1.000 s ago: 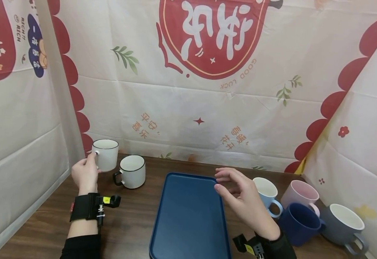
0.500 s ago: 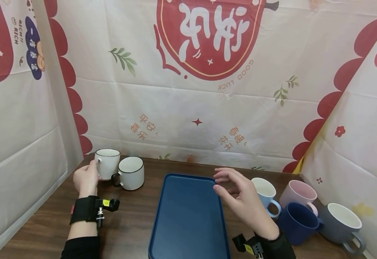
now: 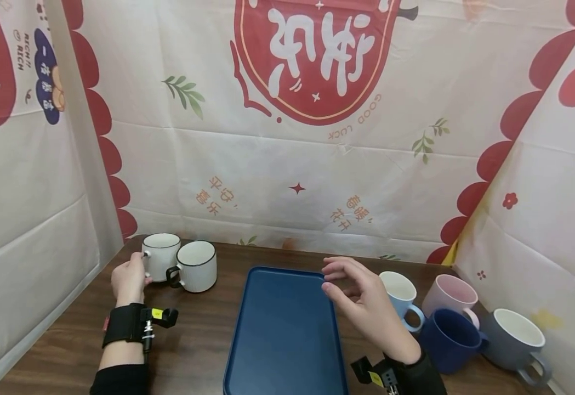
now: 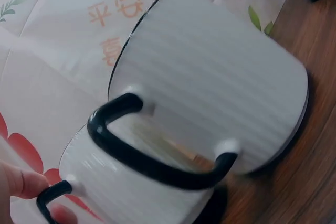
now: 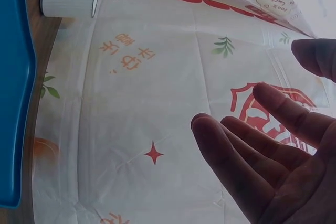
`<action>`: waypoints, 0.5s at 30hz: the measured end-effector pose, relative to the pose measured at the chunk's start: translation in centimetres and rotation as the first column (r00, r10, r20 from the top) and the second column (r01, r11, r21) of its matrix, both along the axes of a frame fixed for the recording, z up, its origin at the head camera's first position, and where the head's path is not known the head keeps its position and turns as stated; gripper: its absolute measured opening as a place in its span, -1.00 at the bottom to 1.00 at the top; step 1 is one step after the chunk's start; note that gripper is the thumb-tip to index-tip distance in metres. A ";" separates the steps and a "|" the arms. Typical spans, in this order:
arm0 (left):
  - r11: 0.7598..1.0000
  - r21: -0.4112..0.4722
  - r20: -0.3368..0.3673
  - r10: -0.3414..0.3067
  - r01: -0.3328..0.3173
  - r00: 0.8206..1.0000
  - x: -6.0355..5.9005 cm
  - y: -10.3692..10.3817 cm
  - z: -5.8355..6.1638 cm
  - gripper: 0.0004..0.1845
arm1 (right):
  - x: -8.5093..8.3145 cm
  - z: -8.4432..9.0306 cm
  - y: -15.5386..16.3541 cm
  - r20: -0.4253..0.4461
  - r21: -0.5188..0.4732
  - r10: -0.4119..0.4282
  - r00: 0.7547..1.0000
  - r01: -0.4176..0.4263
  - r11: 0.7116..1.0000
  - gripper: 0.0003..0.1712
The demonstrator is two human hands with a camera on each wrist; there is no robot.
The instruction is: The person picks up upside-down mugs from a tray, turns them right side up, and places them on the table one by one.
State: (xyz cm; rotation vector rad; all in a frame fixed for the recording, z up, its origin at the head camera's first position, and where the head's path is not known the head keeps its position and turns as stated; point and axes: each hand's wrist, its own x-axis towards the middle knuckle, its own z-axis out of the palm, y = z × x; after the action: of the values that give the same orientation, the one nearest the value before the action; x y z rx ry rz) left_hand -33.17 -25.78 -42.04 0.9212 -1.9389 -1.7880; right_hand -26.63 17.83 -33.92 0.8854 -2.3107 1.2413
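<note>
At the far left of the head view, my left hand (image 3: 128, 281) pinches the dark handle of a white mug (image 3: 164, 262) with a black rim. The mug is upright, with its base at the tabletop. Close on its right stands a matching white mug (image 3: 199, 267), whose black handle (image 4: 152, 163) crosses in front of the held one in the left wrist view. My right hand (image 3: 368, 310) hovers by the tray's far right corner, fingers loosely bent and apart, holding nothing. A light blue mug (image 3: 402, 300) is just to its right.
A dark blue rectangular tray (image 3: 284, 334) lies mid-table. At the right are a pink mug (image 3: 447, 299), a navy mug (image 3: 447, 345) and a grey mug (image 3: 506, 343), close together. Printed white cloth (image 3: 277, 153) walls in the wooden table (image 3: 188, 340).
My left hand has lowered the white mug from above the table to beside its match. The right hand has stayed nearly still. The head view has shifted slightly.
</note>
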 end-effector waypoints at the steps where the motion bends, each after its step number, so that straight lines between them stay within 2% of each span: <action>1: 1.000 -0.010 0.017 -0.018 0.018 1.000 0.1 -0.2 0.0 -0.47 | 0.0 0.0 0.0 -0.003 -0.001 0.001 1.000 -0.001 1.000 -0.78; 4: 0.994 -0.049 0.069 -0.093 0.097 0.993 0.4 -0.8 0.2 -0.45 | 0.1 0.1 0.2 -0.012 -0.002 0.003 1.000 -0.003 1.000 -0.79; 7: 0.978 -0.086 0.117 -0.180 0.191 0.977 0.7 -1.3 0.4 -0.39 | 0.1 0.2 0.3 -0.017 0.000 0.002 1.000 -0.002 1.000 -0.79; 12: 0.949 -0.060 0.146 -0.298 0.309 0.943 1.1 -2.2 0.5 -0.30 | 0.3 0.6 0.7 -0.043 0.003 -0.004 0.999 0.005 1.000 -0.75; 15: 0.932 -0.058 0.160 -0.344 0.357 0.925 1.3 -2.8 0.4 -0.35 | 0.7 1.0 1.2 -0.074 -0.004 -0.025 0.997 0.025 1.000 -0.71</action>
State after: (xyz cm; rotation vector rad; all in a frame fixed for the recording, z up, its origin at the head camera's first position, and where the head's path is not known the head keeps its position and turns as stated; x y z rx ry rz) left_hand -31.84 -28.54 -41.66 0.7294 -2.3810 -1.8470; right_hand -25.98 19.05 -32.97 0.8843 -2.2546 1.1811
